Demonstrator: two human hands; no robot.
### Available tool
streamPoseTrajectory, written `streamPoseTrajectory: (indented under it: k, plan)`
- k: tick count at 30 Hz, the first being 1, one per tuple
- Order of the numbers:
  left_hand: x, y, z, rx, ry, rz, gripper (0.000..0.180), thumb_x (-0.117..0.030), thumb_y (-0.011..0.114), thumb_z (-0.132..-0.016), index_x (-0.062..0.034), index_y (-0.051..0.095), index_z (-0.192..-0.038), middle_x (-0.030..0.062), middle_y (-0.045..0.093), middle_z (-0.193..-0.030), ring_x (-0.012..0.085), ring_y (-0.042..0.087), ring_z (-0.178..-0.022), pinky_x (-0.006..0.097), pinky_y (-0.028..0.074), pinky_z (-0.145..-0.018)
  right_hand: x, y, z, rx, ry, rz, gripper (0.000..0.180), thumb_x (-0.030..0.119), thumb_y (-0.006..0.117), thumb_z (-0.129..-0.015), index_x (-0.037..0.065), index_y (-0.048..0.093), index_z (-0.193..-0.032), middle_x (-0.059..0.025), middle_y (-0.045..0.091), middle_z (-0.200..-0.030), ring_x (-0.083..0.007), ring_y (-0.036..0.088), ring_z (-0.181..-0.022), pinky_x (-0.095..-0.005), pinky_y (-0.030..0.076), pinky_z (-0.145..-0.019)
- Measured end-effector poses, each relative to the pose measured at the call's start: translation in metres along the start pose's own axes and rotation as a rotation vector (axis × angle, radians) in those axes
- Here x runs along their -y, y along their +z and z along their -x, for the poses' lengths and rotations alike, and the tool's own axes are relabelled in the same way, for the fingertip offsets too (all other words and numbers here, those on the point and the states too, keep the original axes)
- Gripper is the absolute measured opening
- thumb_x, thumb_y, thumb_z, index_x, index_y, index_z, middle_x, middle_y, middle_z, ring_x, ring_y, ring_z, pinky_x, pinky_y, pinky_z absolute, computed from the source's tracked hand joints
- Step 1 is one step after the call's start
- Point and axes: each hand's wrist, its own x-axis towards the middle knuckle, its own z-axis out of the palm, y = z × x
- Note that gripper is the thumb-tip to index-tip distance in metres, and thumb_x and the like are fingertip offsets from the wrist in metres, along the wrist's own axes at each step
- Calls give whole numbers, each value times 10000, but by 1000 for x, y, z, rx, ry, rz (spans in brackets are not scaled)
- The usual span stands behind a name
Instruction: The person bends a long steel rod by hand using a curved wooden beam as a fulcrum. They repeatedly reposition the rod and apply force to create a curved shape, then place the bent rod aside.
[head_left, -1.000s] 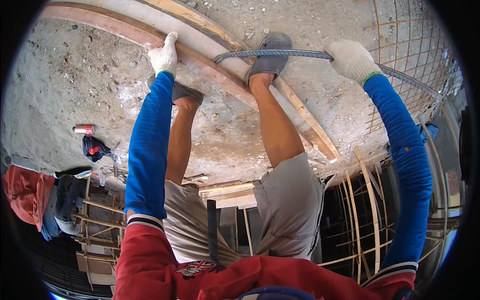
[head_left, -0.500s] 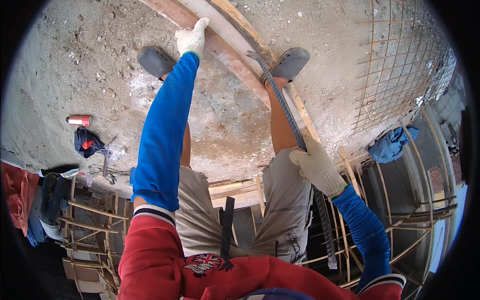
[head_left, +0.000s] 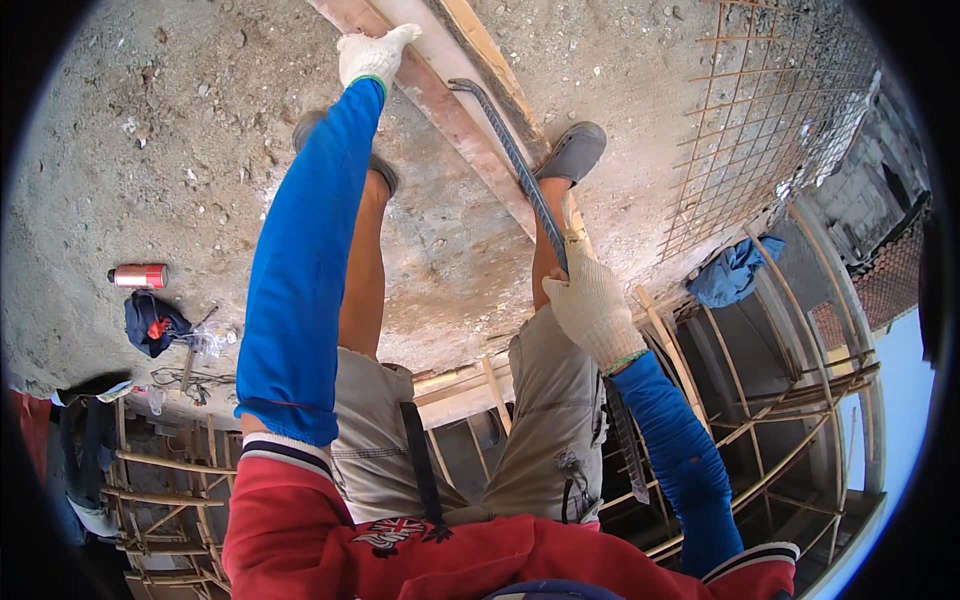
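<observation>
My left hand (head_left: 376, 55), in a white knit glove, closes round the left edge of a long wooden plank form (head_left: 445, 115), thumb stretched to the right. The form has a reddish-brown side and a whitish face, and a yellowish timber strip (head_left: 490, 60) runs along its right. My right hand (head_left: 592, 310), gloved too, grips a ribbed steel crowbar (head_left: 515, 160). Its bent claw end lies over the whitish face, to the right of my left hand; the other end slants back below my right forearm. Whether the claw touches the wood, I cannot tell.
My right foot in a grey clog (head_left: 575, 152) stands beside the form. A rusty wire mesh (head_left: 750, 120) lies at the right. A red can (head_left: 138, 276) and a dark bag (head_left: 153, 322) sit at the left. Beyond the slab's near edge are a drop and bamboo scaffolding (head_left: 170, 462).
The crowbar's claw has swung left, and my right hand has moved up and left with it. My left hand stays on the plank. My left foot has shifted, and the view has turned slightly.
</observation>
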Motion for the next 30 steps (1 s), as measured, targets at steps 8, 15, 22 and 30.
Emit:
streamPoseTrajectory:
  k: [8, 15, 22, 30]
  plan:
    - [4, 16, -9, -42, 8, -65, 1407, -648, 944, -611, 248, 298, -1482, 353, 601, -1402, 364, 642, -1308, 374, 535, -1063, 27, -75, -15, 157, -13, 172, 775, 178, 696, -891, -18, 383, -1573, -254, 715, -910, -408, 742, -894, -469, 578, -767]
    - [-28, 23, 8, -124, -64, 14, 1251, -560, 963, -622, 215, 373, -1407, 353, 615, -1359, 376, 663, -1258, 395, 542, -1054, -38, -197, -110, 116, -216, 798, 510, 130, 620, -962, 81, 512, -1458, -242, 737, -934, -415, 750, -918, -532, 596, -773]
    - [-41, 36, 10, -358, -267, 70, 1206, -428, 984, -613, 192, 309, -1397, 327, 622, -1327, 394, 671, -1224, 408, 551, -1044, -53, -219, -151, 15, -321, 1057, 430, 84, 560, -990, 110, 551, -1419, -221, 769, -1020, -404, 769, -946, -547, 620, -769]
    - [-53, 26, 24, -324, -232, 16, 1218, -444, 975, -621, 212, 316, -1408, 341, 598, -1352, 391, 639, -1258, 399, 534, -1058, -94, -251, -244, -3, -470, 1064, 324, 105, 593, -983, 123, 631, -1304, -207, 770, -1054, -398, 761, -1003, -520, 627, -810]
